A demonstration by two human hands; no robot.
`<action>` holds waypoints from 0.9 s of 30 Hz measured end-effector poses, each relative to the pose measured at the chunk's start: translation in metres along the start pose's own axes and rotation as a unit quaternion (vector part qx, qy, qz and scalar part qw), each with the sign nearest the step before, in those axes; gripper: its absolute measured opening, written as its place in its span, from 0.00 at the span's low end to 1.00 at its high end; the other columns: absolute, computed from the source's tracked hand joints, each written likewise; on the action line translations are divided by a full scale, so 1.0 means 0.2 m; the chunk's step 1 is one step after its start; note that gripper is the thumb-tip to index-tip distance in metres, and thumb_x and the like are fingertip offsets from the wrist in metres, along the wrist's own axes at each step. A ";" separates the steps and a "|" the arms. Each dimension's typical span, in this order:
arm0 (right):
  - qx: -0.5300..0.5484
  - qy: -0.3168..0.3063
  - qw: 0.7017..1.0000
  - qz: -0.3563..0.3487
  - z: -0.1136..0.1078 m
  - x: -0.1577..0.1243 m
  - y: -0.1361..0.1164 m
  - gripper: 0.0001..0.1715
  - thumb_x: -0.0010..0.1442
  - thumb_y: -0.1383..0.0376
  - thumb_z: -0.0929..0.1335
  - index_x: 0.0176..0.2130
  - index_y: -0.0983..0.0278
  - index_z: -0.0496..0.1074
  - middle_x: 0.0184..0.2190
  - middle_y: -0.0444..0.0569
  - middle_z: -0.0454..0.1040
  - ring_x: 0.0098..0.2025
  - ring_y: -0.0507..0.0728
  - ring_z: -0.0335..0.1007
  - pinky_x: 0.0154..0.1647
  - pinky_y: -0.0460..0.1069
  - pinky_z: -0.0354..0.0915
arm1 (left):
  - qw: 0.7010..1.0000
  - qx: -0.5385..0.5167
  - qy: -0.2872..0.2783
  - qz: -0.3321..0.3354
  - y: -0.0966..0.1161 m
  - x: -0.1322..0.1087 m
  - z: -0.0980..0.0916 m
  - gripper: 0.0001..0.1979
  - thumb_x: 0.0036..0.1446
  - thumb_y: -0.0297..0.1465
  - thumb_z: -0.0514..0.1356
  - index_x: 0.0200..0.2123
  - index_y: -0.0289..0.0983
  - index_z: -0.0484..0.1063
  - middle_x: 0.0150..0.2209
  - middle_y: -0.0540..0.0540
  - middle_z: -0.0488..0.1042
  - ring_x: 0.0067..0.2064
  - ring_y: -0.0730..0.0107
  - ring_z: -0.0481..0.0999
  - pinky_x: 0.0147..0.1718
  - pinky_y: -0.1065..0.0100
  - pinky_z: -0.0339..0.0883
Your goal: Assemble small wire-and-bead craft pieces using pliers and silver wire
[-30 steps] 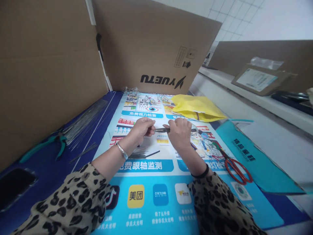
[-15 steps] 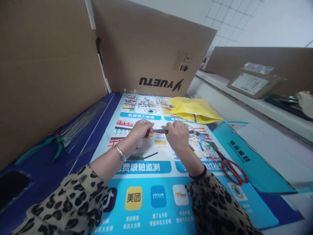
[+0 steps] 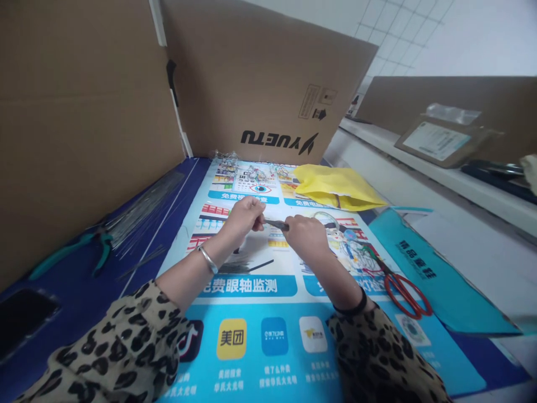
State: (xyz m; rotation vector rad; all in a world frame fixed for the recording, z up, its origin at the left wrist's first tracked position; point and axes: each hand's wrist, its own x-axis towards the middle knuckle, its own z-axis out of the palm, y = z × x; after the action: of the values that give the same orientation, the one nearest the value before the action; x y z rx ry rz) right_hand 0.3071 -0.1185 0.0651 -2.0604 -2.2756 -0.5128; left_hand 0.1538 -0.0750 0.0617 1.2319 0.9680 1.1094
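My right hand (image 3: 308,238) is closed around a pair of pliers (image 3: 276,224), whose dark, tapered jaws point left. My left hand (image 3: 246,217) is closed in a pinch just off the jaw tips. Whatever lies between its fingertips is too small to make out. Both hands are above a printed poster sheet (image 3: 247,310). Below my left hand lies a small bundle of thin, dark wire pieces (image 3: 247,266), partly covered by the wrist. A clear ring-like coil (image 3: 326,217) shows behind my right hand.
Red-handled scissors (image 3: 406,294) lie right, beside tangled coloured strands (image 3: 356,252). Teal-handled pliers (image 3: 69,254) and long thin wires (image 3: 145,207) lie left. A yellow pouch (image 3: 338,184) sits behind; cardboard panels (image 3: 264,73) stand at the back and left. A dark phone-like slab (image 3: 27,319) is lower left.
The pliers' jaws look more closed than before and tilt slightly down to the right. My left hand has risen a little, and the view has shifted slightly.
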 end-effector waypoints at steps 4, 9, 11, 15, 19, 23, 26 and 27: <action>0.038 -0.110 0.993 0.020 -0.04 0.00 -0.01 0.27 0.61 0.49 0.56 0.37 0.61 0.75 0.32 0.53 0.76 0.34 0.59 0.72 0.30 0.49 0.58 | 1.000 0.016 -0.021 0.015 -0.01 0.01 -0.01 0.07 0.53 0.31 0.55 0.25 0.36 0.60 0.16 0.55 0.66 0.13 0.79 0.65 0.13 0.77 0.55; 0.059 -0.153 0.986 0.002 -0.07 -0.01 0.01 0.33 0.59 0.44 0.54 0.36 0.62 0.75 0.32 0.56 0.76 0.37 0.61 0.72 0.33 0.51 0.61 | 0.998 0.038 -0.041 0.029 -0.02 0.02 -0.02 0.06 0.53 0.30 0.55 0.27 0.36 0.60 0.16 0.56 0.66 0.13 0.79 0.65 0.13 0.77 0.57; 0.070 -0.170 0.983 -0.012 -0.08 -0.01 0.02 0.33 0.59 0.44 0.54 0.35 0.63 0.75 0.32 0.56 0.76 0.37 0.61 0.72 0.33 0.51 0.61 | 0.997 0.053 -0.046 0.037 -0.02 0.02 -0.02 0.06 0.53 0.30 0.55 0.27 0.36 0.60 0.16 0.56 0.66 0.13 0.78 0.66 0.13 0.77 0.58; 0.082 -0.207 0.975 -0.019 -0.09 -0.01 0.03 0.33 0.58 0.44 0.54 0.33 0.63 0.75 0.32 0.55 0.76 0.36 0.62 0.71 0.32 0.51 0.61 | 0.992 0.089 -0.065 0.057 -0.04 0.02 -0.02 0.06 0.53 0.31 0.55 0.27 0.37 0.61 0.16 0.56 0.66 0.14 0.79 0.65 0.13 0.77 0.59; 0.084 -0.239 0.967 -0.022 -0.09 0.00 0.03 0.33 0.57 0.43 0.55 0.35 0.63 0.75 0.33 0.56 0.76 0.37 0.63 0.71 0.31 0.51 0.61 | 0.988 0.106 -0.083 0.069 -0.05 0.02 -0.02 0.05 0.53 0.30 0.55 0.27 0.37 0.61 0.15 0.56 0.66 0.15 0.80 0.64 0.14 0.78 0.60; 0.090 -0.267 0.959 -0.019 -0.10 0.00 0.03 0.35 0.56 0.42 0.55 0.34 0.65 0.75 0.30 0.56 0.75 0.35 0.62 0.71 0.29 0.51 0.61 | 0.985 0.115 -0.097 0.079 -0.04 0.02 -0.02 0.05 0.52 0.30 0.55 0.27 0.37 0.61 0.16 0.55 0.65 0.16 0.79 0.64 0.14 0.77 0.62; 0.097 -0.285 0.953 -0.016 -0.11 0.00 0.03 0.36 0.55 0.41 0.55 0.35 0.65 0.75 0.30 0.56 0.75 0.34 0.62 0.71 0.29 0.50 0.61 | 0.983 0.127 -0.102 0.084 -0.03 0.01 -0.02 0.05 0.53 0.29 0.54 0.26 0.37 0.61 0.15 0.55 0.65 0.16 0.79 0.64 0.14 0.77 0.62; 0.099 -0.291 0.952 -0.015 -0.12 0.00 0.03 0.36 0.55 0.41 0.55 0.35 0.65 0.75 0.30 0.56 0.75 0.34 0.62 0.71 0.29 0.50 0.61 | 0.982 0.131 -0.104 0.085 -0.03 0.01 -0.02 0.05 0.53 0.29 0.54 0.27 0.37 0.61 0.15 0.55 0.65 0.16 0.79 0.64 0.14 0.77 0.62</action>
State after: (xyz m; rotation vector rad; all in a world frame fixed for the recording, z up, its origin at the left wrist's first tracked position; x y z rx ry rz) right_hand 0.3085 -0.1249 0.0886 -2.2932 -2.5016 0.3707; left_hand 0.1512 -0.0721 0.0545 1.6357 0.8798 0.9804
